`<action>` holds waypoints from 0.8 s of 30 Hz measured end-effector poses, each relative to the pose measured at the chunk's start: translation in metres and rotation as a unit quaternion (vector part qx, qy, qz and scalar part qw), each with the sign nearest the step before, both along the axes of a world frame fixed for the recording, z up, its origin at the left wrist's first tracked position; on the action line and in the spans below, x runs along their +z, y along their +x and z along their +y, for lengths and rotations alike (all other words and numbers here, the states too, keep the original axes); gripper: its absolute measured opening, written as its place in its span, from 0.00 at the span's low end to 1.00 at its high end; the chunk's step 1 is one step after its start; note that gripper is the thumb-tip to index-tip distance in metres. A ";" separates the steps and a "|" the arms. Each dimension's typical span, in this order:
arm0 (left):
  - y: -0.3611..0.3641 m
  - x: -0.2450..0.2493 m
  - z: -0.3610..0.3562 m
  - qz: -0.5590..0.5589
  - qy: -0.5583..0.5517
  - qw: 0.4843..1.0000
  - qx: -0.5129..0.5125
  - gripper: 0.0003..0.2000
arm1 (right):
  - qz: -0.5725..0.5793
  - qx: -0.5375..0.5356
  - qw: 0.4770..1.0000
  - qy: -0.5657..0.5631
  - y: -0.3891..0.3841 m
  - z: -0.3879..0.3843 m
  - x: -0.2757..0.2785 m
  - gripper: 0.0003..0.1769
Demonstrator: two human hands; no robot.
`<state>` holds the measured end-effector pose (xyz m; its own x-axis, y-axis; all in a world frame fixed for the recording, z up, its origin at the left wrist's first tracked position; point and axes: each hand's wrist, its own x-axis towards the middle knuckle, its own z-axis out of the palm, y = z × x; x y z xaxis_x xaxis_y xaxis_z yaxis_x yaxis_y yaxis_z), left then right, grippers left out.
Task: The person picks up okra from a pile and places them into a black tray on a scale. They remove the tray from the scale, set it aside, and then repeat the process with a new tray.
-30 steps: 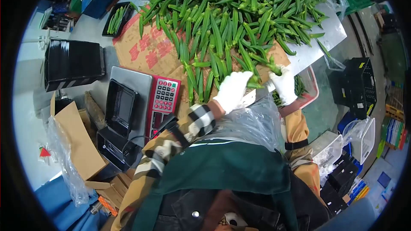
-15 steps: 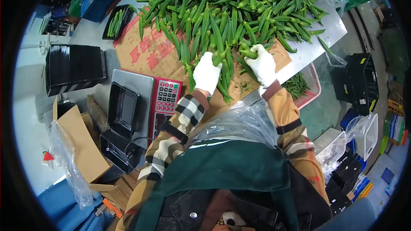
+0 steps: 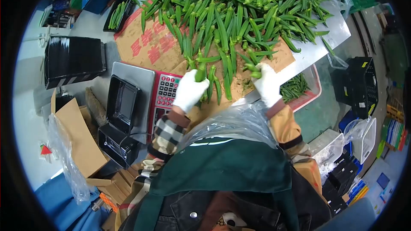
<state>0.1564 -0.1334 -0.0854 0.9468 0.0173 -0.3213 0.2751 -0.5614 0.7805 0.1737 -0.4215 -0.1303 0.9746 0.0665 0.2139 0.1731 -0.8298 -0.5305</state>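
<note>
A big heap of green okra (image 3: 239,13) covers the far part of the table, spilling onto a flattened brown cardboard sheet (image 3: 128,45) with red printing. My left hand (image 3: 191,90), in a white glove, is closed around okra (image 3: 200,72) just right of the scale. Several loose pods lie beside its fingers. My right hand (image 3: 268,84), gloved the same way, grips okra (image 3: 255,72) at the right side of the cardboard, with the stem ends poking out toward the heap. Between the hands, a few pods point toward me.
A red scale (image 3: 166,92) with a steel plate stands left, bearing a black tray (image 3: 122,105). Another black tray (image 3: 117,15) with okra lies at the far left, near stacked black trays (image 3: 73,60). A red-rimmed tub (image 3: 316,92) of okra sits below the table's right edge.
Both hands have drawn back toward me with okra in them, the left also moving leftward toward the scale. More cardboard shows between them.
</note>
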 end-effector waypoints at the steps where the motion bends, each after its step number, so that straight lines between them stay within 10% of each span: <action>1: -0.007 -0.008 -0.010 -0.045 0.097 0.994 -0.011 0.11 | -0.003 -0.005 0.999 -0.042 0.001 0.007 -0.005 0.18; 6: -0.019 -0.027 -0.037 -0.110 0.324 0.937 -0.078 0.16 | 0.050 -0.030 0.996 -0.062 0.012 0.007 -0.001 0.14; 12: -0.018 -0.014 -0.037 -0.095 0.299 0.946 -0.080 0.21 | 0.167 -0.093 0.970 0.148 0.024 -0.014 0.036 0.21; 18: -0.011 -0.018 -0.058 -0.079 0.270 0.956 -0.080 0.24 | 0.066 -0.046 0.995 -0.060 0.039 -0.002 -0.002 0.28; 24: -0.015 -0.013 -0.067 -0.089 0.239 0.963 -0.090 0.29 | 0.197 -0.020 0.980 -0.033 0.042 -0.010 0.012 0.33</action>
